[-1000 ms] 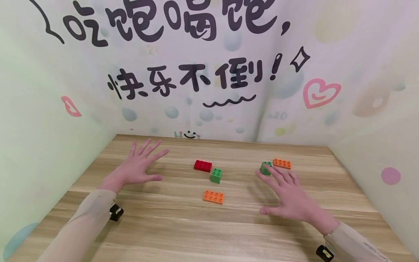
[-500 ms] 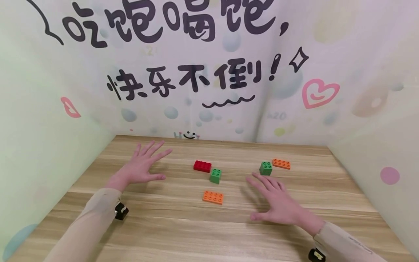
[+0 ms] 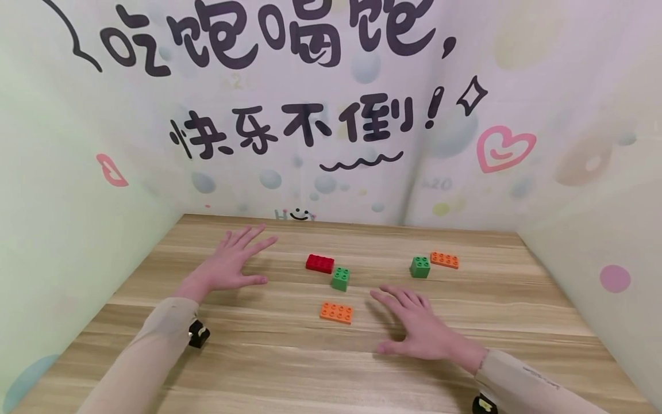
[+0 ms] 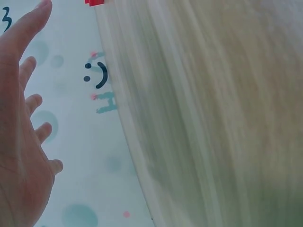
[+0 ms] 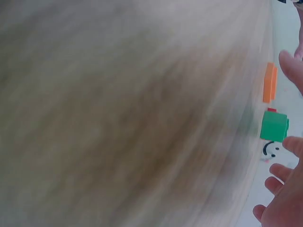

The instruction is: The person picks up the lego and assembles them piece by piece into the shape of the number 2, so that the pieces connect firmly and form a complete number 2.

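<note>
My left hand (image 3: 231,265) hovers over the left of the table, fingers spread and holding nothing. To its right lie a red building brick (image 3: 320,264) and, touching or nearly touching it, a green brick (image 3: 340,279). Nearer to me is a flat orange brick (image 3: 337,313). My right hand (image 3: 416,328) is held above the table to the right of that orange brick, fingers loosely extended, with nothing in its grasp. Behind it stand a second green brick (image 3: 420,267) and another flat orange brick (image 3: 445,260). In the right wrist view a green brick (image 5: 274,126) appears beyond the fingertips.
A wood-grain table (image 3: 289,368) bears all the bricks. White printed cloth walls (image 3: 248,190) rise at its back and both sides. Black wrist devices (image 3: 198,334) are strapped under the cuffs.
My right hand has moved left and slightly toward me, away from the right-hand green brick, which it had partly covered. The left hand has drifted a little right. The bricks have stayed put.
</note>
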Demonstrator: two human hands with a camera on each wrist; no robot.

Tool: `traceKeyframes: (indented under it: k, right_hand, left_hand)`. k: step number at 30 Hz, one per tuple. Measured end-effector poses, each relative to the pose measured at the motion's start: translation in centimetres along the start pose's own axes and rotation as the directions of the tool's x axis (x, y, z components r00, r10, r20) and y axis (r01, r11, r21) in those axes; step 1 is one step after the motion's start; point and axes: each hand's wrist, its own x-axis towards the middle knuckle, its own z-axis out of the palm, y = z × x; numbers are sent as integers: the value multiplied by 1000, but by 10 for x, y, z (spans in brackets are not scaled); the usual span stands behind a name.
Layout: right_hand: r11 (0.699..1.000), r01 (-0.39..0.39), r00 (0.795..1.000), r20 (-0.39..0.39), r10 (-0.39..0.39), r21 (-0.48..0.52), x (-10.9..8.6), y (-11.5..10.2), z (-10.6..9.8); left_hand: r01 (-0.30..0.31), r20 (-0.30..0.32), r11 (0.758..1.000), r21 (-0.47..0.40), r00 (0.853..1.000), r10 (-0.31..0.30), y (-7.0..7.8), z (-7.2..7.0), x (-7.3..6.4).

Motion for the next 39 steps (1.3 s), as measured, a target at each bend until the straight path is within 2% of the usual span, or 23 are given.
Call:
traceKeyframes:
  k: [8, 15, 23, 30, 39]
  right_hand:
    - [997, -44, 999, -17, 45, 71, 6, -7, 6]
    - [980, -106, 994, -6, 108, 171, 12, -14, 12]
    - [965, -158, 986, -17, 165, 211, 18, -21, 21]
    - [954, -156, 986, -10, 164, 258, 24, -26, 25]
    - [940, -120, 992, 10, 123, 318, 35, -28, 29]
  left_hand:
    - [6, 0, 1000, -30, 1000, -6, 2, 5, 4]
    - [-23, 4, 999, -47, 1000, 24, 6, 8, 7]
    - [-25, 14, 997, -76, 1000, 26, 12, 10, 12]
    - [-34, 13, 995, -89, 999, 35, 14, 13, 15]
    - [-49, 5, 995, -83, 999, 50, 20, 14, 18]
